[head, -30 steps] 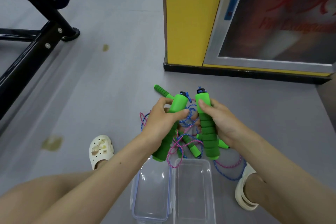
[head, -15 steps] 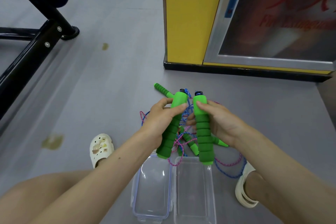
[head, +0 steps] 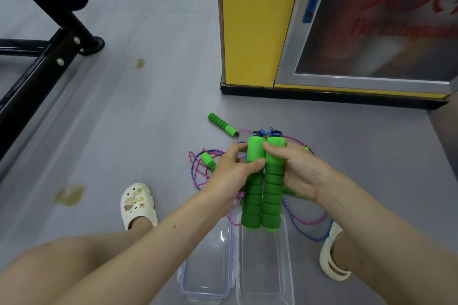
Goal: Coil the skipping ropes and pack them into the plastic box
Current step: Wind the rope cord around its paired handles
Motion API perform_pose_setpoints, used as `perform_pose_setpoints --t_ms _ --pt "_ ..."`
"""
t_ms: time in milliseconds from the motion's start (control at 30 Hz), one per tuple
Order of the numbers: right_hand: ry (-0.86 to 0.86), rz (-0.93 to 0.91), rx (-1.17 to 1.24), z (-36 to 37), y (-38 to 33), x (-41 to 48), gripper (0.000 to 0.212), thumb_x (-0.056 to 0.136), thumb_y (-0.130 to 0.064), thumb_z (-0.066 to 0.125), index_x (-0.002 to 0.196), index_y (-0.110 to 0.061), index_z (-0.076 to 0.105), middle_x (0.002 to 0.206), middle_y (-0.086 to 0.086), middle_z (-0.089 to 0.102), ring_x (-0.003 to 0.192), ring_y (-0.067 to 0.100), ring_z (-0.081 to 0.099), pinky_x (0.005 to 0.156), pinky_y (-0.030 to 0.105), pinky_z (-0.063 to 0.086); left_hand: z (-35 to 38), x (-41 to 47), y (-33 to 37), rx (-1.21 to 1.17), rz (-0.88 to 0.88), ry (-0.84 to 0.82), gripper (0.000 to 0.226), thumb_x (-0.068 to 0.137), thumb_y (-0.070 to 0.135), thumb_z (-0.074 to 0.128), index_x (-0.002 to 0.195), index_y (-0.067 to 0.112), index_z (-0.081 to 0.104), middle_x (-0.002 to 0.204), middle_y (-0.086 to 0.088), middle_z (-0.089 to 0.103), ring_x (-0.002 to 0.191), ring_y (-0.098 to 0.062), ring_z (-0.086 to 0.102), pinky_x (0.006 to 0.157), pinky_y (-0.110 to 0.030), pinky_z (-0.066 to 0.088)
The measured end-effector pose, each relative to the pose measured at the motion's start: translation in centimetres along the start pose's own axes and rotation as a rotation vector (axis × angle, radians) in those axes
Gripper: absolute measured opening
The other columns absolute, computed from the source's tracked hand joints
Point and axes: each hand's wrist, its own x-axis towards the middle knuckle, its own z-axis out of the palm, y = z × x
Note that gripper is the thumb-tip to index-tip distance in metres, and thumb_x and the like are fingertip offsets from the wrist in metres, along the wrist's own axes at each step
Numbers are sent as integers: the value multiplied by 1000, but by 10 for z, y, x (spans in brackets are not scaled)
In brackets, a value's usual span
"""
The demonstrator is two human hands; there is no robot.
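Note:
Two green foam rope handles (head: 262,188) stand upright and pressed side by side above the floor. My left hand (head: 230,173) grips the left handle and my right hand (head: 300,171) grips the right one. Their pink and blue cord hangs down into a tangle of skipping ropes (head: 198,168) on the grey floor. Another green handle (head: 221,124) lies loose beyond the tangle, and a further one (head: 208,160) lies within it. A clear plastic box (head: 265,267) sits open under the handles, its clear lid (head: 207,267) lying beside it on the left.
My feet in white clogs (head: 137,205) flank the box, the right clog (head: 330,255) touching the cord. A yellow pillar (head: 250,25) with a glazed fire cabinet (head: 376,27) rises ahead. Black exercise equipment frame (head: 47,57) stands at the left.
My hands have brought the two handles together from apart, so that they now touch side by side, and lifted them slightly away from me.

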Motion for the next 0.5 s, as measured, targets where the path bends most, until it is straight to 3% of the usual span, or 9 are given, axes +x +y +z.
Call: perform_pose_setpoints --t_ms 67,167,333,433,500 --pt "-1 -3 0 -1 -1 -1 42 87 -11 61 126 -1 52 113 24 66 101 37 66 81 51 55 0 -1 -2 52 44 6 46 83 6 71 123 20 54 77 0 56 72 -16 65 64 -32 56" --pt "5 1 12 -2 -1 -2 45 81 -6 66 124 -2 54 113 23 66 103 36 66 84 53 54 0 -2 -1 76 119 11 55 78 3 74 124 24 51 80 1 57 67 -9 64 58 -26 53" --pt "79 -70 42 2 -2 -3 44 76 -3 69 118 3 59 101 22 69 81 30 69 65 39 60 4 -5 -2 64 79 -9 70 77 8 77 131 30 38 90 1 59 63 4 65 56 -15 51" --pt "118 -134 112 3 -5 -3 55 67 -8 71 119 4 57 96 19 68 78 28 68 69 40 60 6 -6 -6 56 -85 -134 63 77 18 79 128 26 43 94 1 71 83 -8 71 74 -27 58" --pt "130 -144 149 2 -7 -3 54 70 -7 70 122 5 56 105 23 65 82 28 66 70 41 58 6 -6 -6 122 -153 -256 43 80 23 75 119 18 57 102 -6 73 96 -21 70 89 -39 55"
